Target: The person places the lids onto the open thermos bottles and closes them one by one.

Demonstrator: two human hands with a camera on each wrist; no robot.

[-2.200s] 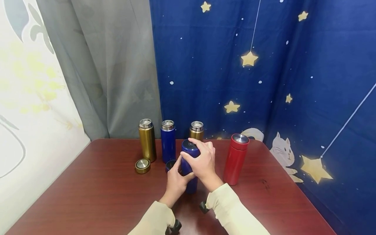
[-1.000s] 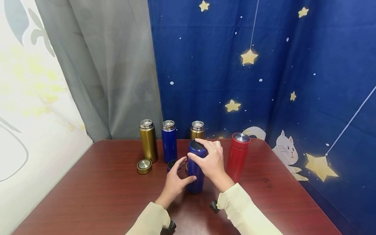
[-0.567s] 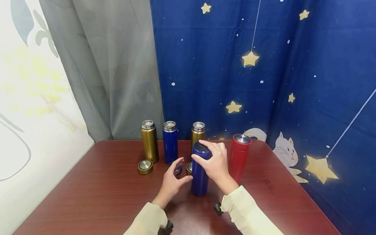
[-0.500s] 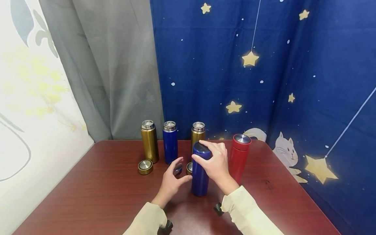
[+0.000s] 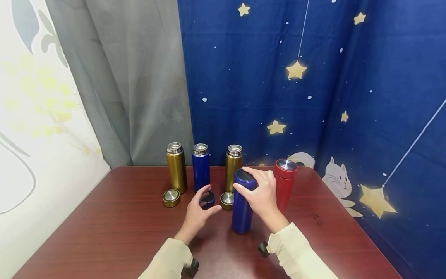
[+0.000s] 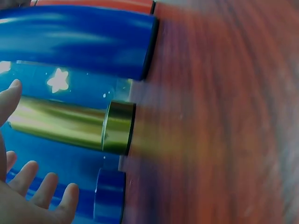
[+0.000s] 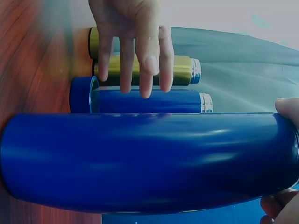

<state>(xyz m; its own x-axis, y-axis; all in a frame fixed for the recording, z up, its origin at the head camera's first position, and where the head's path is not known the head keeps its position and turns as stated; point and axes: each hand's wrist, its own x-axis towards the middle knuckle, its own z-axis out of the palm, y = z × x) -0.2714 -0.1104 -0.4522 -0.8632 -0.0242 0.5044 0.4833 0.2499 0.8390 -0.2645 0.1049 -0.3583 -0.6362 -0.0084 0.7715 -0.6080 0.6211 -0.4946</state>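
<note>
My right hand [image 5: 263, 193] grips the top of a capped blue thermos bottle [image 5: 242, 211] from above, thumb and fingers on either side of its dark lid. The bottle stands upright near the middle of the table, and its whole length shows in the right wrist view. To its left, my left hand [image 5: 196, 215] is held with fingers spread and holds nothing, apart from the bottle. Just behind those fingers a loose blue lid [image 5: 208, 199] lies on the table, partly hidden by them. A gold lid [image 5: 227, 200] sits between that lid and the held bottle.
Behind stand uncapped thermoses with bare steel necks: a gold one [image 5: 177, 170], a blue one [image 5: 201, 168] and another gold one [image 5: 234, 164]. A second gold lid [image 5: 171, 197] lies at left. A capped red thermos [image 5: 285, 182] is right, partly behind my right hand.
My right hand and the blue thermos have shifted right. The left hand has come off the bottle and drawn away leftward, uncovering the blue and gold lids.
</note>
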